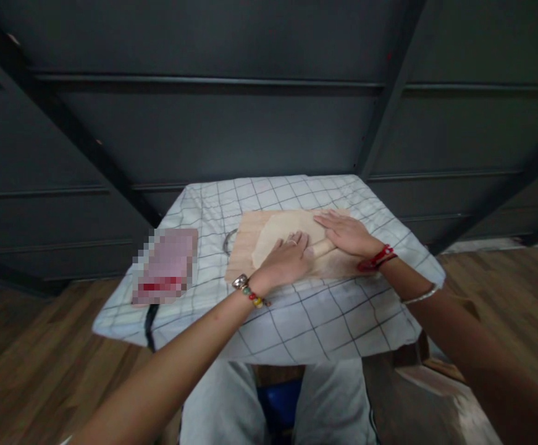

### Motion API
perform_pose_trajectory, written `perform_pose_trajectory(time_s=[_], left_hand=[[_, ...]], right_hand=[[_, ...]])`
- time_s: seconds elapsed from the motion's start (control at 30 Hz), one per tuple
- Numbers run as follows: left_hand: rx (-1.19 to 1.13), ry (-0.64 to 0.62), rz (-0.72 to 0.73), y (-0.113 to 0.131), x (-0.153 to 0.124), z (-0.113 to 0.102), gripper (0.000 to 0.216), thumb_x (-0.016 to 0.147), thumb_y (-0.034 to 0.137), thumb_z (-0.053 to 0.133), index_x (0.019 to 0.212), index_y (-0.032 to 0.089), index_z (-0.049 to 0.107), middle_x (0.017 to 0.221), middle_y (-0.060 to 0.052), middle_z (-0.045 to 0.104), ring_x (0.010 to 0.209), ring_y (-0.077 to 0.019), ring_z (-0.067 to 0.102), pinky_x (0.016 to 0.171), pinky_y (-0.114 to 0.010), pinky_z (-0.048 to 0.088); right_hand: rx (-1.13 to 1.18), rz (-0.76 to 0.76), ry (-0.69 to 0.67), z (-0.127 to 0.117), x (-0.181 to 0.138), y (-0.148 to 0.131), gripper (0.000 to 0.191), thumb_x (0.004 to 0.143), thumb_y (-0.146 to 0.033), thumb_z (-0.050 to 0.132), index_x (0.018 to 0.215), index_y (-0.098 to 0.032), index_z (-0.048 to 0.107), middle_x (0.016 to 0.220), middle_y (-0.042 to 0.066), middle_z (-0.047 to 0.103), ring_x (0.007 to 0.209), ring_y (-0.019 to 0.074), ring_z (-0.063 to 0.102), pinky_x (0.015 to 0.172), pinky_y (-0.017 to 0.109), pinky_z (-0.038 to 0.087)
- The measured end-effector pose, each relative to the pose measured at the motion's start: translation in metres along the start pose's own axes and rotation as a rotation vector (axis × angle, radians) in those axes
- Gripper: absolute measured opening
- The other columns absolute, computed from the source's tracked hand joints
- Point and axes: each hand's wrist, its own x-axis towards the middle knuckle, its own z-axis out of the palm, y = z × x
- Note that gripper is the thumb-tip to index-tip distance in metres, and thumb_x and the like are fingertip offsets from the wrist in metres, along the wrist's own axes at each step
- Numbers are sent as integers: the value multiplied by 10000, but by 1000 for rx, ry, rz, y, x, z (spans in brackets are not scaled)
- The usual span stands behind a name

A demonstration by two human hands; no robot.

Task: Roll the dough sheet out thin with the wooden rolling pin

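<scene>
Rolling pin (323, 248) on dough (278, 227) (board (245, 244) beneath)

- setting: probably a room in a home, not a fitted kitchen
- floor (28, 371): wood planks
- wall (231, 123): dark grey panels
- desk (324, 327): small, under a checked cloth; wooden board (245, 241) with dough (278, 232)

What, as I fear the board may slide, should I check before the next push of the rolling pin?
1. Left hand flat on the rolling pin: ok.
2. Right hand flat on the pin's other end: ok.
3. Dough within the wooden board: ok where visible; its right edge is hidden by the hands.
4. Board lying fully on the checked cloth: ok.
5. Blurred pink item apart from the board: ok.
6. Board gripping the cloth, dough evenly thick: cannot tell.
</scene>
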Motion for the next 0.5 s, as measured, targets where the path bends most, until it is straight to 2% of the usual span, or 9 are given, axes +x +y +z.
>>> perform_pose_trajectory(time_s=[0.1, 0.2, 0.33, 0.5], left_hand=[[27, 95, -1, 17, -12, 10, 518, 963, 346, 148, 1404, 95, 250, 1485, -153, 303, 1362, -237, 301, 1062, -362, 295], [86, 218, 2, 37, -24, 24, 516, 940, 314, 241, 1393, 66, 264, 1430, -179, 388, 1311, -264, 381, 1013, -361, 360], [211, 362, 50, 58, -36, 45, 537, 898, 268, 331, 1372, 18, 317, 1428, -209, 376, 1331, -289, 340, 1065, -382, 300], [295, 413, 92, 57, -44, 58, 550, 910, 285, 344, 1399, 36, 313, 1461, -174, 340, 1375, -271, 264, 1112, -390, 235]], right_hand=[[-6, 5, 58, -5, -19, -5, 512, 880, -268, 309, 1377, -258, 431, 1318, -1, 557, 1308, 219, 382, 1075, 454, 310], [-29, 9, 53, -14, -45, -11, 463, 915, -292, 282, 1317, -214, 499, 1256, 58, 600, 1276, 257, 413, 1041, 475, 316], [-72, 2, 69, -19, -78, -18, 433, 953, -323, 238, 1199, -179, 564, 1186, 107, 618, 1182, 263, 478, 1036, 498, 275], [-88, -41, 104, -20, -106, -17, 354, 927, -379, 400, 1158, -158, 551, 1093, 121, 626, 1063, 269, 520, 1010, 498, 295]])
